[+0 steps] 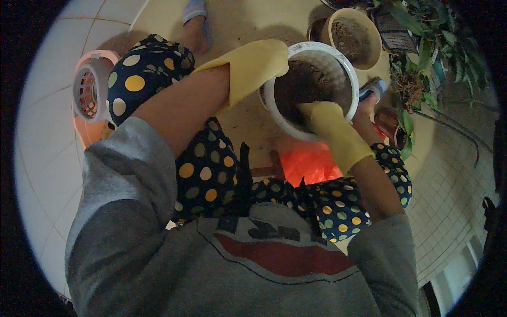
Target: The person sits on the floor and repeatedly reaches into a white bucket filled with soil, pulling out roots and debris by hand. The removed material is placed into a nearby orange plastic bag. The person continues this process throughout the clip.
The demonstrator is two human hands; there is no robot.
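Note:
A white round bucket (352, 75) with dark soil (303, 81) in it stands in front of me, between my legs. My left hand (265, 59), in a yellow rubber glove, is at the bucket's left rim; its fingers are curled, but its hold on the rim does not show clearly. My right hand (324, 117), gloved the same way, reaches over the near rim into the bucket. Its fingertips are down at the soil and partly hidden, so whether they hold any is unclear. Below the bucket's near side lies a bright red plastic bag or sheet (311, 160).
A cream pot (376, 47) of soil stands beyond the bucket. Leafy potted plants (447, 43) and a plant with bare roots (410, 89) are at the right, near a brown pot (386, 119). A grey plastic basket (84, 93) and an orange container (89, 130) sit at the left by the tiled wall.

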